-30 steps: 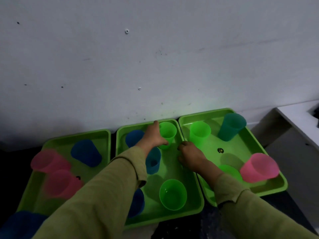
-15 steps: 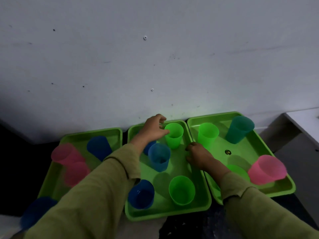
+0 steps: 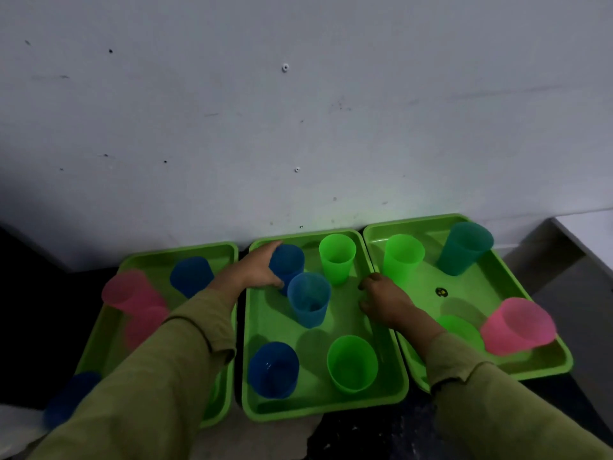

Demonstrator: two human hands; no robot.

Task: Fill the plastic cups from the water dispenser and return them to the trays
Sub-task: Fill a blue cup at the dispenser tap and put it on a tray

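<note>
Dim corner, pale scuffed wall [image 3: 331, 121].
It is flecked with dark marks and two small screws [image 3: 285, 67]; a white ledge [image 3: 588, 232] juts in at right, dark speckled floor [image 3: 368, 436] below.

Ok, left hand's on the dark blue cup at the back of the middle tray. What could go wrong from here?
The light blue cup stands right beside the dark blue cup that the left hand grips, so lifting could tip it. The left sleeve lies over the left tray near the pink cups and might brush them on the way back. Dim light hides whether the cups hold water.
</note>
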